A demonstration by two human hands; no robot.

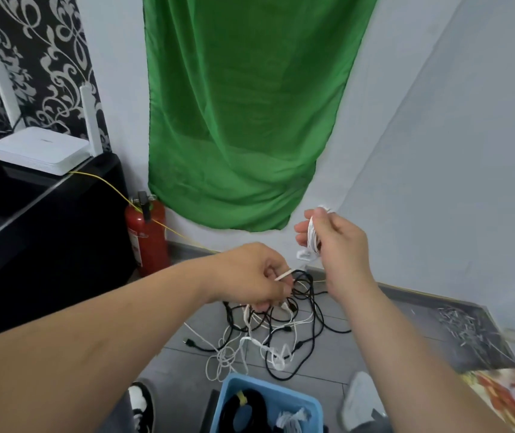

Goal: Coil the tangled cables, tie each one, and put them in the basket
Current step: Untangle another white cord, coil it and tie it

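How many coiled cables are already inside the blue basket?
2. A black coil with a yellow tie lies in the left part of the basket, a white coil in the right part. The picture's edge cuts the basket, so more may be hidden.

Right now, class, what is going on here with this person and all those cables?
A person is sorting cables. Their right hand grips a coiled white cable held up in the air, while the left hand pinches a thin white strip, probably a tie for it. A tangle of black and white cables lies on the floor beyond the hands. The blue basket near their feet already holds a coiled black cable and a white bundle.
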